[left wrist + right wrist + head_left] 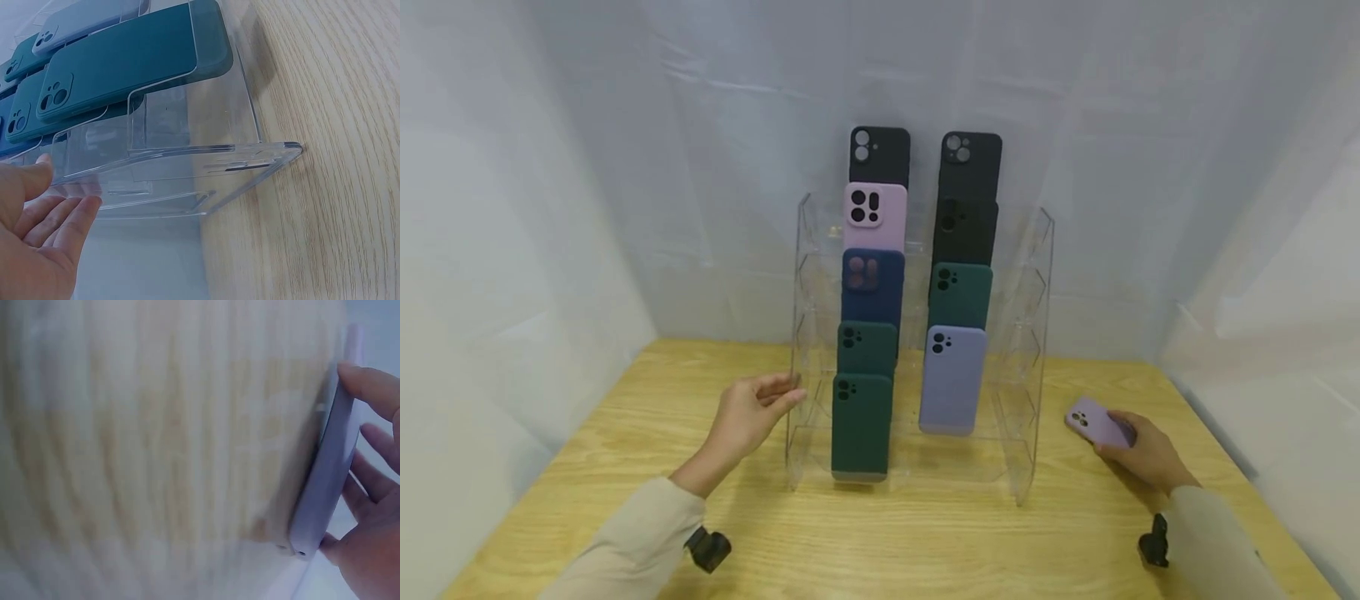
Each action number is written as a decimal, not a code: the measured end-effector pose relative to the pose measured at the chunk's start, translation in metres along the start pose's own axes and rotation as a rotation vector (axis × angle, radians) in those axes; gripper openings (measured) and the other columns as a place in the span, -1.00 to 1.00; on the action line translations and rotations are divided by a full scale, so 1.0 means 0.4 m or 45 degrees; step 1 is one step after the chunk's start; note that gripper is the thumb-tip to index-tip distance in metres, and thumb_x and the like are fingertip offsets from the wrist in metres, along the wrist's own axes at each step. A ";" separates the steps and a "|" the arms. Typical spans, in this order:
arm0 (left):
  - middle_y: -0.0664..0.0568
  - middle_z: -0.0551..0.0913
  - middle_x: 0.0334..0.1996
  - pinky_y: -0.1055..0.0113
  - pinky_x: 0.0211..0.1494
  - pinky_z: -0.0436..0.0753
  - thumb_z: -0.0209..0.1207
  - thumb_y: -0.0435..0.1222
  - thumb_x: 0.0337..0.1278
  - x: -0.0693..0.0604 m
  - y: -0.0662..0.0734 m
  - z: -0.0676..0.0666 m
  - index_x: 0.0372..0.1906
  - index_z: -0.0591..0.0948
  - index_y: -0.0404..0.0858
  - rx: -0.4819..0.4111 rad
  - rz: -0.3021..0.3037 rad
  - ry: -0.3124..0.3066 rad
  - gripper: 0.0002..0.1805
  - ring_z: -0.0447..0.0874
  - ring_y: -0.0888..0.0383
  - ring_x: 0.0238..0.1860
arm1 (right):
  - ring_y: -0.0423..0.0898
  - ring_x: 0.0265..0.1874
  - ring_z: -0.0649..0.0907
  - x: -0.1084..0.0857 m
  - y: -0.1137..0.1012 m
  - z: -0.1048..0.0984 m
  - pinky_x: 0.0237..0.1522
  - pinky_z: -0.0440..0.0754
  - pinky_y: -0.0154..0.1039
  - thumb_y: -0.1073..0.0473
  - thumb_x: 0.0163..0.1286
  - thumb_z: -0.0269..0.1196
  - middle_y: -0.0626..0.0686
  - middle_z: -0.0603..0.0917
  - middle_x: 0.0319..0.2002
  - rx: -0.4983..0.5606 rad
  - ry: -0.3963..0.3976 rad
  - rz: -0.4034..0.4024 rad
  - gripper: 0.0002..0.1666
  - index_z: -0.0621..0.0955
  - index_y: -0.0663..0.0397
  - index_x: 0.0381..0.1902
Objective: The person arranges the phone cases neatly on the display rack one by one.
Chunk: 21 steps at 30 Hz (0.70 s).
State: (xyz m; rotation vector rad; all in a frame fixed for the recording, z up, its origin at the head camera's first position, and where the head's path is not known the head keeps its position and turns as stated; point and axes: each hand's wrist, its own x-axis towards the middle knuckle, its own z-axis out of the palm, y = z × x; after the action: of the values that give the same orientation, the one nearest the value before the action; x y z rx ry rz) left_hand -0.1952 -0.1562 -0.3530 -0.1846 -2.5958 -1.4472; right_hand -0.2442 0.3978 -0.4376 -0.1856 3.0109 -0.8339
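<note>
A clear acrylic display stand (1030,450) holds phone cases in two stepped columns. My left hand (745,417) is at its left side panel; in the left wrist view the thumb and fingers of that hand (50,237) lie on either side of the panel's edge, lightly pinching it. Nearest to it is the lowest dark green phone case (861,425), leaning in the front slot. To the right of the stand, my right hand (1146,454) grips a light purple phone case (1093,421) by its edges, low over the table. In the right wrist view that purple case (328,469) appears edge-on.
A lavender case (953,379) stands at the bottom of the right column. Above it are green and black ones; the left column has green, blue (872,292), pink (887,208) and black cases. Pale sheeting (737,167) encloses the wooden table (925,542).
</note>
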 end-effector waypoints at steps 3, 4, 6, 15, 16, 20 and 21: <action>-0.26 0.60 0.08 0.15 0.05 0.65 0.21 -0.22 0.26 -0.001 -0.002 0.001 0.19 0.50 -0.46 0.000 0.001 -0.001 -0.50 0.63 -0.13 0.06 | 0.52 0.12 0.38 -0.001 -0.016 -0.006 0.06 0.46 0.34 -0.06 0.29 0.30 0.62 0.29 0.20 -0.008 0.060 -0.032 -0.06 0.21 0.55 0.32; -0.26 0.60 0.08 0.15 0.05 0.65 0.21 -0.21 0.26 -0.001 -0.003 0.001 0.19 0.50 -0.46 0.001 0.000 -0.002 -0.50 0.63 -0.13 0.06 | 0.52 0.09 0.40 -0.001 -0.023 -0.010 0.02 0.49 0.33 -0.06 0.29 0.30 0.62 0.30 0.18 -0.008 0.086 -0.044 -0.04 0.20 0.57 0.32; -0.26 0.60 0.08 0.14 0.05 0.66 0.21 -0.21 0.26 -0.001 -0.004 0.002 0.19 0.50 -0.45 0.004 0.004 -0.003 -0.50 0.63 -0.13 0.06 | 0.48 0.04 0.44 -0.003 -0.040 -0.017 -0.03 0.53 0.31 -0.01 0.27 0.32 0.62 0.33 0.14 -0.009 0.157 -0.072 -0.03 0.18 0.59 0.32; -0.26 0.60 0.08 0.14 0.04 0.66 0.20 -0.22 0.27 -0.001 0.001 0.000 0.19 0.50 -0.44 0.015 -0.003 -0.009 -0.51 0.63 -0.14 0.06 | 0.47 0.04 0.44 -0.035 -0.158 -0.058 -0.08 0.55 0.33 0.02 0.29 0.30 0.56 0.30 0.17 0.095 0.344 -0.075 0.04 0.02 0.50 0.42; -0.25 0.60 0.09 0.14 0.04 0.66 0.20 -0.22 0.27 -0.001 0.002 0.001 0.20 0.50 -0.44 0.015 -0.006 -0.012 -0.50 0.63 -0.13 0.06 | 0.46 0.04 0.43 -0.042 -0.176 -0.062 -0.08 0.54 0.33 0.01 0.30 0.29 0.55 0.29 0.18 0.114 0.359 -0.075 0.04 0.01 0.48 0.43; -0.25 0.60 0.08 0.15 0.03 0.66 0.20 -0.22 0.27 -0.002 0.003 0.001 0.19 0.50 -0.44 0.023 -0.004 -0.012 -0.51 0.63 -0.14 0.06 | 0.42 0.07 0.40 -0.074 -0.254 -0.079 -0.05 0.52 0.34 -0.01 0.31 0.29 0.50 0.28 0.18 0.226 0.391 -0.102 0.08 -0.06 0.35 0.48; -0.25 0.60 0.08 0.15 0.03 0.66 0.20 -0.22 0.27 -0.003 0.003 0.001 0.19 0.50 -0.44 0.026 -0.002 -0.012 -0.51 0.63 -0.14 0.06 | 0.41 0.08 0.40 -0.082 -0.276 -0.082 -0.04 0.52 0.33 0.00 0.31 0.30 0.49 0.29 0.19 0.260 0.391 -0.110 0.09 -0.08 0.31 0.49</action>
State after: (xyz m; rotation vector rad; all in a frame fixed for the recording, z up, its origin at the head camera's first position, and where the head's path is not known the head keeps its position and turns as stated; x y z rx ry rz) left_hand -0.1938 -0.1552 -0.3523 -0.1874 -2.6172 -1.4234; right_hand -0.2008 0.3244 -0.3534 -0.2021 3.1815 -1.2795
